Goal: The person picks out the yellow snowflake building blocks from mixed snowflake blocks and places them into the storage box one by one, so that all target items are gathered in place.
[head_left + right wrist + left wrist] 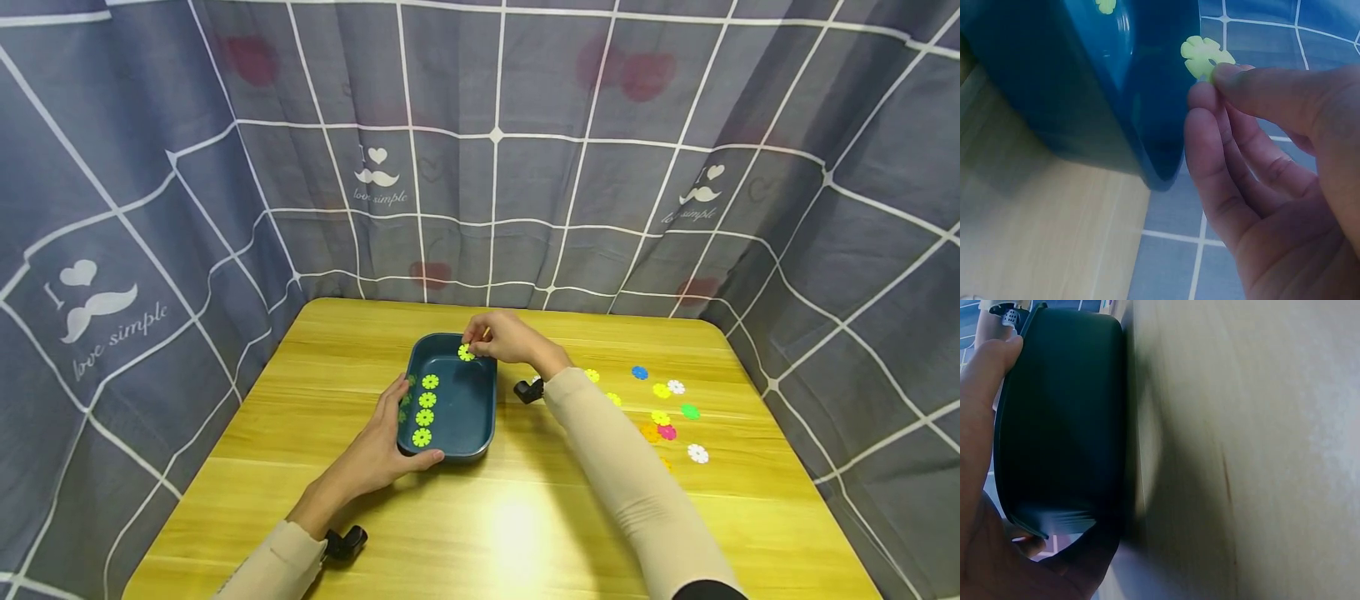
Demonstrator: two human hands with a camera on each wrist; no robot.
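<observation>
Between thumb and fingertips my right hand (506, 336) pinches a yellow-green flower-shaped disc (1197, 55), at the far right corner of a dark blue tray (467, 421). The tray stands on the table, and my left hand (378, 450) grips its left and near sides, with the thumb (1005, 357) along the rim. Inside the tray, several yellow-green flower discs (427, 400) lie in a row along the left part of the floor. Faint reflections of them show on the left wall.
Loose flower discs are scattered over the right of the wooden table (555, 517), among them a blue one (640, 372), a green one (690, 412), a pink one (667, 432) and a white one (698, 453). A grey checked curtain (457, 183) surrounds the table's far side and flanks.
</observation>
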